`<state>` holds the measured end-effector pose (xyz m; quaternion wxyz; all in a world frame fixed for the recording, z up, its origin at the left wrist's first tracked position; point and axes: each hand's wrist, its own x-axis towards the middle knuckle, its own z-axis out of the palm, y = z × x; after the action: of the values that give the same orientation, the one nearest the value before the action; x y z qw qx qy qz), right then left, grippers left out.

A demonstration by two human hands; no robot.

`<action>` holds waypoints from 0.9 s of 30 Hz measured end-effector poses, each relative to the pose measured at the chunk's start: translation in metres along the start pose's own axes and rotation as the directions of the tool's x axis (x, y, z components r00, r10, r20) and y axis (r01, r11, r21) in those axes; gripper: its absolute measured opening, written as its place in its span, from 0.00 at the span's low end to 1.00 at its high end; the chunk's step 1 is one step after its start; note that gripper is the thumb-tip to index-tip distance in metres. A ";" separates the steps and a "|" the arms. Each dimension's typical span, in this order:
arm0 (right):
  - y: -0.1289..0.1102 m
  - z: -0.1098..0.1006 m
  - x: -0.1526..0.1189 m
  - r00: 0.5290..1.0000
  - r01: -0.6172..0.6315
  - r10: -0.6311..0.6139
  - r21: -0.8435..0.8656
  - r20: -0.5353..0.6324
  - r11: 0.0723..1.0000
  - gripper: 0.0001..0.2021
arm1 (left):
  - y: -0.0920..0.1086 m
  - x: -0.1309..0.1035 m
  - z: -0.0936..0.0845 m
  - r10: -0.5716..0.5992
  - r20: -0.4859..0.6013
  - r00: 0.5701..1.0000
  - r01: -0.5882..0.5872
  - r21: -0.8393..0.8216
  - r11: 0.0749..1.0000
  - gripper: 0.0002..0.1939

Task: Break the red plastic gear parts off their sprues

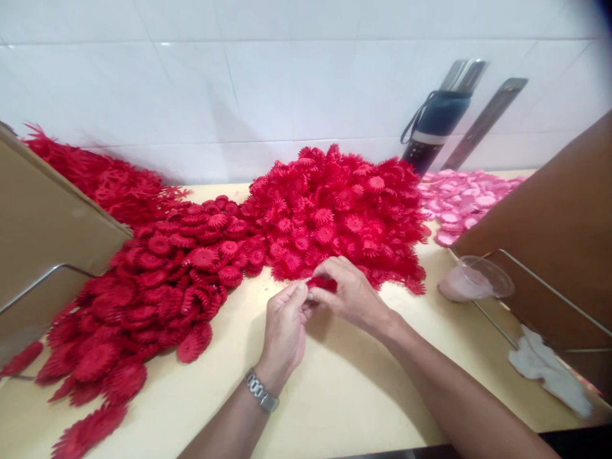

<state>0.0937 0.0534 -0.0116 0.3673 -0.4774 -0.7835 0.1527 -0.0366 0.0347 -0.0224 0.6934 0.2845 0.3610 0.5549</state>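
While the left hand (285, 322) and the right hand (356, 296) meet above the pale tabletop (335, 401), both pinch a small red piece (323, 283) between thumb and fingers with almost no gap, its shape largely covered. From that piece, a heap of frilled red flowers (335, 213) rises at 12 o'clock, ridged red discs (148, 296) spread at 9, pink discs (471, 194) lie at 2, and a clear plastic cup (478, 279) sits at 3.
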 end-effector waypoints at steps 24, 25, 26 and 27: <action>0.015 -0.025 0.002 0.954 -0.054 -0.020 -0.238 -0.299 0.970 0.10 | 0.005 0.001 0.002 -0.035 -0.073 0.997 0.034 -0.015 0.999 0.09; 0.007 -0.016 0.001 0.984 -0.020 -0.006 -0.141 -0.179 0.990 0.09 | 0.003 0.001 0.002 -0.022 -0.055 0.998 0.022 -0.010 1.000 0.08; 0.000 -0.008 0.001 0.997 -0.010 0.005 -0.055 -0.075 0.998 0.07 | 0.003 0.001 0.002 -0.009 -0.037 0.999 0.009 -0.004 1.000 0.08; -0.005 -0.002 0.001 1.000 -0.011 0.011 0.015 0.003 1.000 0.05 | 0.002 0.001 0.002 0.006 -0.021 1.000 -0.006 0.004 1.000 0.07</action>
<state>0.0914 0.0515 -0.0072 0.3690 -0.4786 -0.7802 0.1614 -0.0359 0.0359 -0.0200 0.6874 0.2807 0.3686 0.5593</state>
